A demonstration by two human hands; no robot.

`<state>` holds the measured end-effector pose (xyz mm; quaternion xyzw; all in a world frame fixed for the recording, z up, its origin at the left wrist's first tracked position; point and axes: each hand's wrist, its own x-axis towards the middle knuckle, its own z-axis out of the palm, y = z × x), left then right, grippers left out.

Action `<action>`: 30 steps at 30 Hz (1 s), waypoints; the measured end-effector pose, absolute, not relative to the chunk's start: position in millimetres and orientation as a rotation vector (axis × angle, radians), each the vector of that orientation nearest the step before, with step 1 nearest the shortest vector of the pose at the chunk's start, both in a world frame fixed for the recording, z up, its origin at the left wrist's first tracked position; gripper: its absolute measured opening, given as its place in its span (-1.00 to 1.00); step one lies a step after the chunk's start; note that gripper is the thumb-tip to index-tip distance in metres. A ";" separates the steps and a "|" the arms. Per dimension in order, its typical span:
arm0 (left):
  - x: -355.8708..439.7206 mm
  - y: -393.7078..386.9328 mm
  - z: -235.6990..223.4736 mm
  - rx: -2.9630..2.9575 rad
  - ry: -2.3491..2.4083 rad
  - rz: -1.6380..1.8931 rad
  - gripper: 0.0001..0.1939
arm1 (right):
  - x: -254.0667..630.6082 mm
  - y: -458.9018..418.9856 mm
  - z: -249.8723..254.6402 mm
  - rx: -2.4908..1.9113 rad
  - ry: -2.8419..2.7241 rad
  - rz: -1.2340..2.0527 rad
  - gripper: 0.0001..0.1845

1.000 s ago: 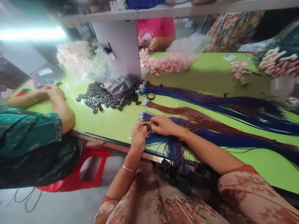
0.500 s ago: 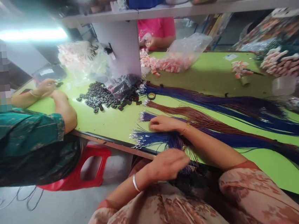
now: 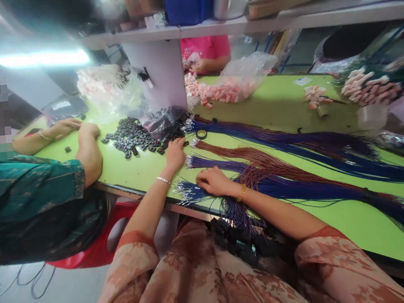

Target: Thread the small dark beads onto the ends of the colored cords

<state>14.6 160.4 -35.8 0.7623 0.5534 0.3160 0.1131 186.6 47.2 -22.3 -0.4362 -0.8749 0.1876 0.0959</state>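
My left hand (image 3: pixel 175 154) reaches over the table to the right edge of a pile of small black connector housings (image 3: pixel 134 134). Its fingers point down, close together, against the dark pieces; what is between the fingertips is hidden. My right hand (image 3: pixel 215 181) lies with curled fingers on a bundle of blue wires (image 3: pixel 187 191) with silvery terminal ends, and its fingertips are hidden. Just beyond it run purple wires (image 3: pixel 203 162) and brown wires (image 3: pixel 223 149). In my lap, below the table edge, sit black connectors (image 3: pixel 244 242) with blue and brown wires attached.
A roll of black tape (image 3: pixel 201 134) lies near the far wire bundle (image 3: pixel 257 132). At left, a co-worker's arm (image 3: pixel 89 148) rests on the table. Pink-and-white pieces (image 3: pixel 232 91) lie behind, by another person. A shelf (image 3: pixel 211 28) crosses above; a red stool (image 3: pixel 90 248) stands lower left.
My left hand has moved from above my lap up and forward to the black housings, uncovering the connectors in my lap. My right hand has shifted slightly nearer me over the blue wires.
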 end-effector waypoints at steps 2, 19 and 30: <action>11.8 169.2 -42.0 2.253 1.609 0.831 -0.69 | 186.6 45.6 -24.0 -1.232 -2.613 0.483 -0.83; -28.6 64.6 -25.5 0.747 0.985 1.233 -0.67 | 165.1 41.7 -2.6 -1.080 -2.137 0.940 -0.89; -12.0 19.9 -27.8 0.586 0.821 1.177 -0.74 | 160.9 37.8 -2.7 -1.073 -2.030 0.836 -0.85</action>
